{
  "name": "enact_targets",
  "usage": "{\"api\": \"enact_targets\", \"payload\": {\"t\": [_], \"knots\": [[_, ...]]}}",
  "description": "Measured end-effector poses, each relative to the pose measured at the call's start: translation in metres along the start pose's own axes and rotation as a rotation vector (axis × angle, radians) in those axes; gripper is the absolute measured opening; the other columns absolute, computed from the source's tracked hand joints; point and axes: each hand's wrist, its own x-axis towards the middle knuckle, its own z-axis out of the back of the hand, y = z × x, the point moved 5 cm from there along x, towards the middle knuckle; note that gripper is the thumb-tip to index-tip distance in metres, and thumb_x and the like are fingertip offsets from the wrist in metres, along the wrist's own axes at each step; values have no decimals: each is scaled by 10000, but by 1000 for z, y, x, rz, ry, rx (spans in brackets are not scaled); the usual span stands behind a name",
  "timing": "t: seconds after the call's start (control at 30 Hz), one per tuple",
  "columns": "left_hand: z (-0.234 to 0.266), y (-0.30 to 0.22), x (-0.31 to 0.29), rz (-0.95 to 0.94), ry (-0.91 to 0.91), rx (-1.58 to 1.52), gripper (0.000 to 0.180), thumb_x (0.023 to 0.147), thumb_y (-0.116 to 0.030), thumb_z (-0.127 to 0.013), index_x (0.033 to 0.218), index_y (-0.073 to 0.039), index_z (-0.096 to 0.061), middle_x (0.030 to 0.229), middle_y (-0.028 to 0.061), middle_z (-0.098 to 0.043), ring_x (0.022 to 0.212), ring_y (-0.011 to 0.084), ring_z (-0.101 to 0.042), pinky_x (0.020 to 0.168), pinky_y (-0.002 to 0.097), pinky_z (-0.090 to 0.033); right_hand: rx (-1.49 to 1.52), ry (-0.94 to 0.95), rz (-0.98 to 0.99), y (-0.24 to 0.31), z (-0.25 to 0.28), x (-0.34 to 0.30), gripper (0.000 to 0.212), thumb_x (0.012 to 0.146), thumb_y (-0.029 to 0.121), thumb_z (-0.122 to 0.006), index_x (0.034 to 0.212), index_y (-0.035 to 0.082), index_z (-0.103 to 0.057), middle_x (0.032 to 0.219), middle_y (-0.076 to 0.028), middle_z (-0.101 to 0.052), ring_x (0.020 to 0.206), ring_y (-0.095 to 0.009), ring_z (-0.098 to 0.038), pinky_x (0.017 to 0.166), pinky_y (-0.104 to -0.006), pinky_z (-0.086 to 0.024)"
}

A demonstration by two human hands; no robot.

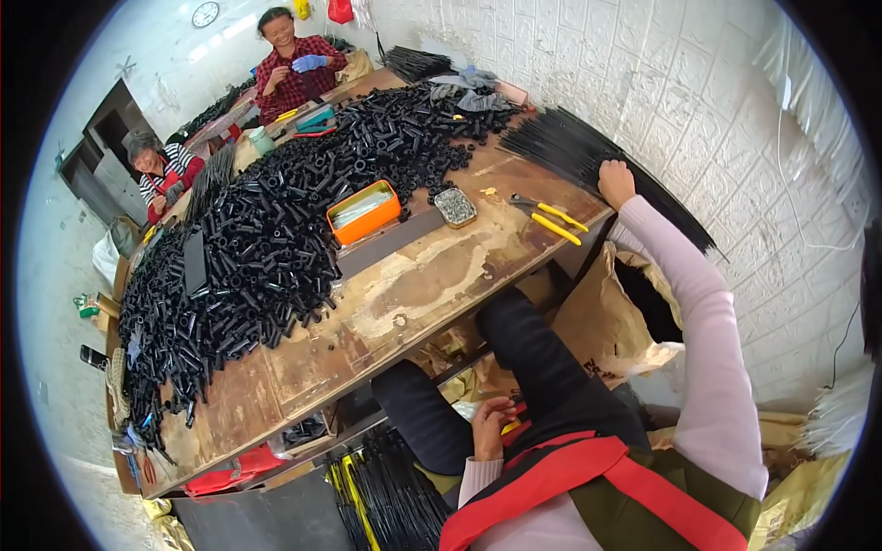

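A spread of thin black rods [560, 142] is being reached by the right hand [616, 184] at the right end of the surface [413, 285]. The rods are being carried partly on the surface, their nearer ends being extended past its edge beside the white wall. The right fingers are being kept curled against them; whether a rod is being grasped cannot be told. The left hand [491, 430] is being held low by the lap, its fingers being loosely bent, and it cannot be told whether anything is being gripped.

Yellow-handled pliers [557, 230] are being left near the surface's front edge, just beside a tin [470, 221] of small silvery pieces. Pale slender pieces are being contained in an orange box [371, 224], which is being bordered by a large heap of black tubular parts [266, 220]. Below the right end, an open paper sack [588, 317] is being kept.
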Motion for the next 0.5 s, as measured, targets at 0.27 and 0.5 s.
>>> {"api": "enact_targets", "payload": {"t": [0.27,0.5], "knots": [[23,25,-4,34,-66,106,363,674,124,-373,933,8,-601,929,96,-633,870,202,-623,784,295,-519,255,-75,84,-1,-9,-13,187,717,118,-661,850,28,-565,898,-166,-595,905,-348,-587,781,-451,-507],[17,35,1,150,-198,101,292,827,55,-422,1045,-11,-604,978,89,-656,861,181,-641,764,301,-546,295,9,107,-22,-40,-3,217,681,69,-671,840,4,-538,833,-216,-589,838,-402,-595,733,-483,-498]]}}
